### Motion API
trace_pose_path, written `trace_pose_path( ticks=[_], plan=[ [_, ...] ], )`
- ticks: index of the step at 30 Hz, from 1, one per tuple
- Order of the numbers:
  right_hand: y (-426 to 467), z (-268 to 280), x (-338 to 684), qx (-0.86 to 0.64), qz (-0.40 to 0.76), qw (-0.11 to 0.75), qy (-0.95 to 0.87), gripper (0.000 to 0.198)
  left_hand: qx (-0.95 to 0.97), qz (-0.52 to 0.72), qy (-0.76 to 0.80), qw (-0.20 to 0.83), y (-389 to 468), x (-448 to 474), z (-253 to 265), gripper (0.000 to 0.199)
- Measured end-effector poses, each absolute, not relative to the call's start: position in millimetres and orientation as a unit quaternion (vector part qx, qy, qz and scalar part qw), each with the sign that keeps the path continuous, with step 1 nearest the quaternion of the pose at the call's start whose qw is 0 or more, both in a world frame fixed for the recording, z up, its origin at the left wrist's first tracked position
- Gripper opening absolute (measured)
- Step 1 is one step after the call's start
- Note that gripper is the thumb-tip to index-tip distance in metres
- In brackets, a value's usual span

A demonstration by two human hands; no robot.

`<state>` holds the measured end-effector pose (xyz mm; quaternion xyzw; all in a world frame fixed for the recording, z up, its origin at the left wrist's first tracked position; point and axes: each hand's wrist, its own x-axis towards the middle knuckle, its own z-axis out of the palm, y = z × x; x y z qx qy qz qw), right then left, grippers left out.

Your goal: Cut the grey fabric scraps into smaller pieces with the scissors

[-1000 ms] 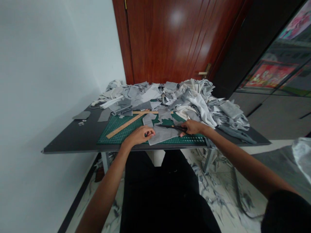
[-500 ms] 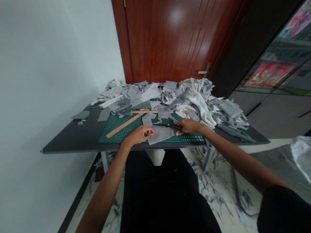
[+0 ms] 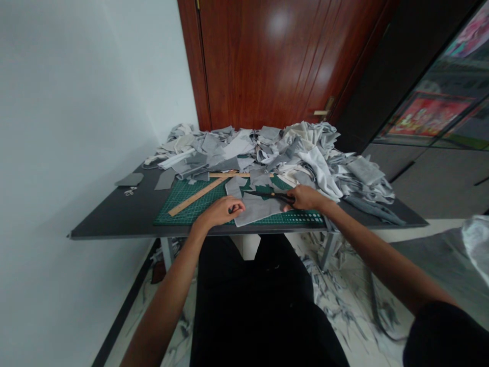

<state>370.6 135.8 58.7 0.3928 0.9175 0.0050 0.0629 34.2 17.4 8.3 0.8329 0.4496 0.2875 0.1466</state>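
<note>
My right hand [image 3: 304, 198] is closed round the handles of black scissors [image 3: 272, 194]. Their blades point left and lie over the far edge of a light grey cloth piece [image 3: 257, 210]. At that piece's left edge is my left hand [image 3: 220, 211], its fingers curled in a pinch on the cloth; a small dark patch between them is unclear. Just beyond lie a narrow grey cloth scrap [image 3: 234, 187] and another jagged grey scrap [image 3: 260, 177]. The cloth pieces rest on a green cutting mat [image 3: 183, 200].
A wooden ruler [image 3: 196, 196] lies slanted on the mat's left, and a second one [image 3: 219, 175] crosses its far edge. Heaped grey and white fabric [image 3: 305, 140] covers the back of the dark table [image 3: 110, 219]. Scraps [image 3: 336, 300] litter the floor.
My right hand has drawn the scissors a little to the right and slightly away from me. My left hand stays at the cloth's edge. The whole view has shifted slightly.
</note>
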Motion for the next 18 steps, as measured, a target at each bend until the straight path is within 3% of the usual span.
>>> trace_pose_path(
  ticks=[11, 18],
  plan=[
    [157, 36, 445, 0.524, -0.009, 0.0, 0.851, 0.046, 0.858, 0.282, 0.42, 0.087, 20, 32, 6, 0.024],
    [172, 62, 491, 0.426, -0.253, 0.081, 0.865, 0.066, 0.874, 0.229, 0.415, 0.11, 19, 18, 10, 0.028]
  ],
)
